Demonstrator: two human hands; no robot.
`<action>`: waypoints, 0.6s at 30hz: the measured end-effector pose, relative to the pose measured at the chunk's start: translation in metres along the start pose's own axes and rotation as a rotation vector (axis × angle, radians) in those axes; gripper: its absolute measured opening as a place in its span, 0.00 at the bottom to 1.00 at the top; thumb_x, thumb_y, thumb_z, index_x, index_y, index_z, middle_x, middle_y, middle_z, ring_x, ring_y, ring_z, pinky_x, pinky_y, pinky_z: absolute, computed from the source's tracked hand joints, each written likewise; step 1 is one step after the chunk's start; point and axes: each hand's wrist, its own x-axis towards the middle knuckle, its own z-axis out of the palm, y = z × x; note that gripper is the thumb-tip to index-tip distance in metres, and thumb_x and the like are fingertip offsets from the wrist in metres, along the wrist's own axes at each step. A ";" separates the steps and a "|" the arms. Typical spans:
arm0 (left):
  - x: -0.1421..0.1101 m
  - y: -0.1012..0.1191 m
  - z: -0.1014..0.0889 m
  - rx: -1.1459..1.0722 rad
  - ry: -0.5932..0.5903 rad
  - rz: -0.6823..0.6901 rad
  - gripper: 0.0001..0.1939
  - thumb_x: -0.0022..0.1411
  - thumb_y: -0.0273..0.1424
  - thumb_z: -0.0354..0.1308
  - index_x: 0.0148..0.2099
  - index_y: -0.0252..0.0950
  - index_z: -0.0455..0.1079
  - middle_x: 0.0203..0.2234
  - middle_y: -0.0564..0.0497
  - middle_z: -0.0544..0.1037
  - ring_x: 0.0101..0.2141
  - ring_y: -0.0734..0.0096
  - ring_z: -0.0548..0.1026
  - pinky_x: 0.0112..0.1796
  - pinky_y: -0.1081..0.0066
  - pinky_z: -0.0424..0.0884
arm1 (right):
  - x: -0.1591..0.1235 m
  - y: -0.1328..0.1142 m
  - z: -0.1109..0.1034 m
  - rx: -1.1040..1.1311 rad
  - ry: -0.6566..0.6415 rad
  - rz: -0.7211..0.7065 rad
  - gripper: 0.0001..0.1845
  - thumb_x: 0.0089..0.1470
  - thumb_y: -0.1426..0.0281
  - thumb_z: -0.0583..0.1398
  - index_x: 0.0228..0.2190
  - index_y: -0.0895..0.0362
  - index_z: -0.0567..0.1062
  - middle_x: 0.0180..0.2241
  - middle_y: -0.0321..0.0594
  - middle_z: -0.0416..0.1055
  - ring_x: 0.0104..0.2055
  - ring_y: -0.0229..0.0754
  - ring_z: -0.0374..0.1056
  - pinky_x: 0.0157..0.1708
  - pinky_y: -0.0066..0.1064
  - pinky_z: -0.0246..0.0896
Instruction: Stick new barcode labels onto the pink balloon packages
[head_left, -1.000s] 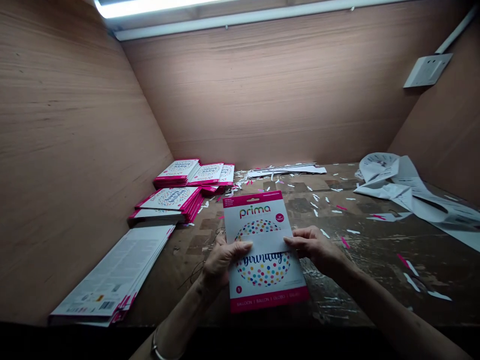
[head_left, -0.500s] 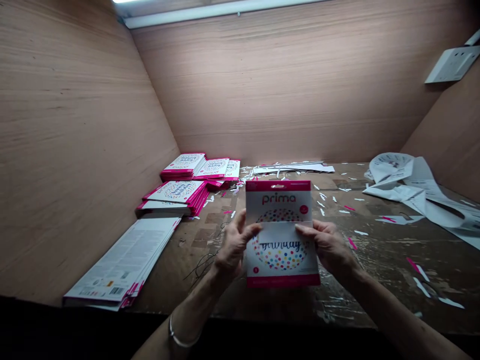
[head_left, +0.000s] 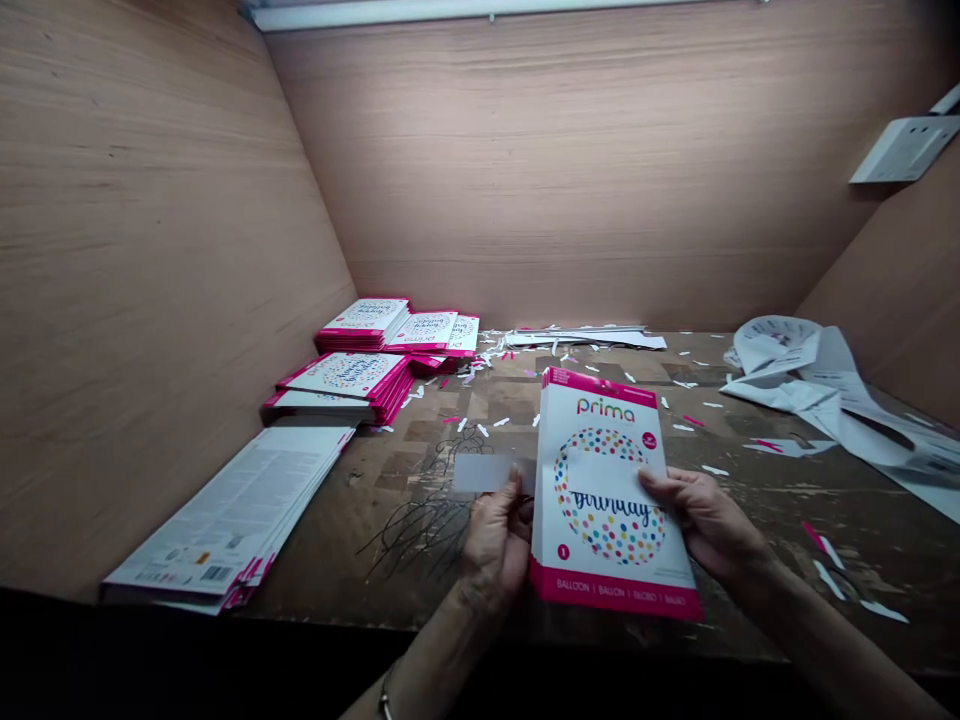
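Observation:
A white balloon package (head_left: 611, 490) with a pink border, "prima" on it and a coloured-dot circle is held above the worn wooden table (head_left: 750, 500). My right hand (head_left: 705, 525) grips its right edge. My left hand (head_left: 499, 535) pinches a grey paper strip (head_left: 487, 473) beside the package's left edge. The strip's right end lies close to the package, partly hidden by my fingers. The package's lower left edge rests against my left hand.
Several stacks of pink-edged packages (head_left: 360, 325) stand at the back left, with a stack of white printed sheets (head_left: 232, 510) at the front left. Crumpled white offcuts (head_left: 795, 370) lie at the right, among scattered paper scraps and thin dark threads (head_left: 420, 530). Wooden walls surround the table.
The grey strip has come off the front of the package and now sits to its left in my left hand. The package has shifted right and tilted.

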 end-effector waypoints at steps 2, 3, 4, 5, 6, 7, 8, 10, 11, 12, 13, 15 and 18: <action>0.006 0.004 -0.008 0.194 0.173 0.122 0.12 0.50 0.34 0.61 0.33 0.29 0.68 0.20 0.49 0.76 0.22 0.66 0.74 0.31 0.65 0.70 | 0.004 0.011 -0.004 -0.056 0.000 0.025 0.11 0.40 0.68 0.66 0.26 0.63 0.75 0.28 0.48 0.76 0.28 0.49 0.72 0.31 0.37 0.69; 0.008 0.005 -0.011 0.336 0.223 0.183 0.11 0.52 0.35 0.59 0.31 0.30 0.67 0.17 0.50 0.74 0.19 0.68 0.73 0.27 0.68 0.69 | 0.007 0.016 -0.005 -0.099 -0.002 0.042 0.11 0.40 0.67 0.66 0.25 0.63 0.75 0.27 0.48 0.75 0.27 0.48 0.72 0.30 0.37 0.69; 0.008 0.005 -0.013 0.514 0.248 0.254 0.12 0.54 0.36 0.56 0.29 0.30 0.67 0.16 0.51 0.73 0.18 0.68 0.72 0.24 0.70 0.67 | 0.009 0.021 -0.005 -0.147 -0.010 0.062 0.12 0.40 0.66 0.65 0.24 0.63 0.75 0.26 0.48 0.75 0.27 0.48 0.72 0.29 0.36 0.69; 0.008 0.005 -0.014 0.733 0.264 0.335 0.14 0.56 0.37 0.53 0.26 0.31 0.66 0.15 0.51 0.72 0.18 0.69 0.71 0.23 0.72 0.65 | 0.012 0.023 -0.005 -0.198 -0.025 0.086 0.13 0.41 0.64 0.65 0.24 0.63 0.75 0.26 0.48 0.75 0.27 0.48 0.72 0.29 0.36 0.69; 0.007 0.005 -0.014 0.984 0.275 0.423 0.16 0.59 0.38 0.50 0.24 0.32 0.65 0.15 0.50 0.72 0.19 0.68 0.71 0.22 0.73 0.63 | 0.015 0.025 -0.005 -0.257 -0.044 0.111 0.14 0.42 0.63 0.64 0.24 0.62 0.75 0.26 0.48 0.75 0.27 0.48 0.72 0.30 0.35 0.68; 0.006 0.006 -0.014 1.254 0.285 0.506 0.17 0.60 0.36 0.48 0.24 0.32 0.65 0.16 0.49 0.72 0.20 0.68 0.72 0.23 0.73 0.62 | 0.017 0.025 -0.004 -0.337 -0.059 0.138 0.15 0.44 0.61 0.63 0.24 0.62 0.74 0.26 0.48 0.75 0.28 0.48 0.72 0.30 0.35 0.68; 0.005 0.006 -0.013 1.535 0.288 0.563 0.16 0.62 0.33 0.45 0.25 0.32 0.66 0.17 0.48 0.73 0.22 0.67 0.73 0.24 0.73 0.62 | 0.019 0.024 -0.003 -0.451 -0.062 0.162 0.17 0.45 0.58 0.61 0.24 0.62 0.74 0.27 0.48 0.75 0.28 0.48 0.72 0.28 0.34 0.67; 0.004 0.006 -0.010 2.009 0.256 0.591 0.12 0.60 0.24 0.43 0.31 0.31 0.68 0.21 0.45 0.75 0.26 0.65 0.75 0.27 0.72 0.64 | 0.021 0.020 0.002 -0.807 -0.029 0.160 0.21 0.49 0.54 0.56 0.23 0.61 0.73 0.26 0.49 0.75 0.26 0.49 0.71 0.23 0.34 0.64; 0.004 0.006 -0.009 2.164 0.224 0.576 0.12 0.58 0.21 0.43 0.33 0.30 0.68 0.23 0.44 0.76 0.27 0.63 0.75 0.28 0.71 0.64 | 0.021 0.018 0.004 -1.040 0.008 0.113 0.24 0.50 0.52 0.54 0.22 0.60 0.73 0.26 0.49 0.74 0.26 0.49 0.71 0.22 0.33 0.62; 0.004 0.006 -0.008 2.264 0.188 0.557 0.12 0.56 0.19 0.43 0.35 0.29 0.68 0.25 0.42 0.76 0.28 0.61 0.75 0.29 0.69 0.65 | 0.020 0.017 0.007 -1.274 0.062 0.037 0.25 0.50 0.51 0.53 0.22 0.60 0.72 0.25 0.49 0.74 0.26 0.50 0.70 0.22 0.34 0.60; 0.005 0.005 -0.008 2.318 0.152 0.541 0.12 0.54 0.17 0.43 0.35 0.27 0.68 0.26 0.40 0.76 0.29 0.58 0.75 0.28 0.68 0.65 | 0.019 0.017 0.010 -1.477 0.130 -0.065 0.25 0.50 0.50 0.52 0.23 0.60 0.72 0.25 0.49 0.73 0.27 0.51 0.70 0.22 0.35 0.59; 0.006 0.003 -0.007 2.350 0.101 0.531 0.12 0.53 0.17 0.43 0.33 0.26 0.68 0.26 0.37 0.75 0.29 0.54 0.75 0.27 0.64 0.66 | 0.016 0.022 0.014 -1.732 0.266 -0.312 0.22 0.50 0.53 0.54 0.33 0.60 0.73 0.29 0.49 0.72 0.31 0.52 0.69 0.25 0.36 0.59; 0.006 0.001 -0.008 2.397 0.029 0.559 0.12 0.53 0.17 0.43 0.32 0.26 0.68 0.26 0.37 0.73 0.30 0.52 0.73 0.29 0.61 0.66 | 0.015 0.033 0.015 -1.792 0.272 -0.731 0.16 0.53 0.62 0.57 0.41 0.55 0.71 0.38 0.47 0.70 0.37 0.49 0.66 0.31 0.36 0.60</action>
